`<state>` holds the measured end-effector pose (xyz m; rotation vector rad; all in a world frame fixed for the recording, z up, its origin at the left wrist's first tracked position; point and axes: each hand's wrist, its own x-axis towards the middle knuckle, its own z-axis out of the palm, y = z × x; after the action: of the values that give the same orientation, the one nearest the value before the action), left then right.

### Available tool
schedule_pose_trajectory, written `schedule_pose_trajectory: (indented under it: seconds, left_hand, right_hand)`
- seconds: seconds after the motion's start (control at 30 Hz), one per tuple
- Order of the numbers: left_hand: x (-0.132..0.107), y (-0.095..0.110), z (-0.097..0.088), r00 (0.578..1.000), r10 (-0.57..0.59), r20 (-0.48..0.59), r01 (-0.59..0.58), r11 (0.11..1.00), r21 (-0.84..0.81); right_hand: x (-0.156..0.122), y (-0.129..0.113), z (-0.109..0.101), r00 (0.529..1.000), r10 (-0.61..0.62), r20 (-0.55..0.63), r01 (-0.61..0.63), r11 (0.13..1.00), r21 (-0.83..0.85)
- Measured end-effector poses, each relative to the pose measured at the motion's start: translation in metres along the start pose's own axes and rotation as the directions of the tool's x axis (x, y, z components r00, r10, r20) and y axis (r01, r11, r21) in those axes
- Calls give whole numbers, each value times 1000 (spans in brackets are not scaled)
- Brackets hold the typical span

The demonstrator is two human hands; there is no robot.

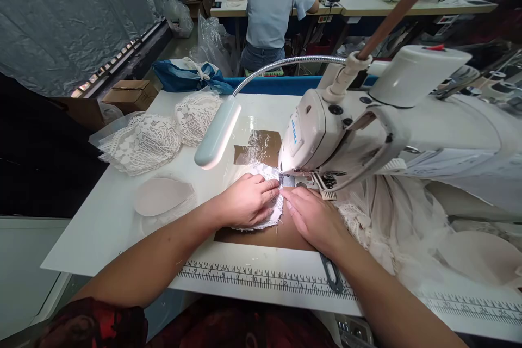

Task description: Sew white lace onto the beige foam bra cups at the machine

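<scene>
A white lace cup piece with a frayed edge lies under the needle area of a white JUKI sewing machine. On top of it rests my left hand, fingers stretched out and pressing it down near the presser foot. My right hand lies flat at the piece's right edge, its fingertips touching that edge close to the left fingers. Brown board shows beneath the piece and my right hand. The needle itself is hard to make out.
A lamp on a bendable neck hangs left of the machine head. Lace cups and a beige pad lie at left. Sheer fabric is heaped at right. Black scissor handles sit by the printed ruler. Ahead sits a person.
</scene>
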<state>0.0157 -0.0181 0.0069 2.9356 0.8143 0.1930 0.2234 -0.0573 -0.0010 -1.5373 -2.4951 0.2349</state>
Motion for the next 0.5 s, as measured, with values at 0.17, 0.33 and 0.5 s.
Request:
schedule_pose_trajectory:
  seconds: [0.17, 0.33, 0.5]
  left_hand:
    - [3, -1, -1, 1000, -1, -20, 1, 1000, 3]
    - [3, 0, 1, 999, 6, -38, -7, 1000, -22]
    - [3, -1, 3, 998, 11, -58, -13, 999, -30]
  right_hand:
    - [2, 0, 4, 1000, 21, -8, -22, 999, -39]
    - [1, 2, 7, 999, -3, -35, 0, 997, -71]
    - [-1, 4, 6, 997, -52, -62, 50, 998, -33]
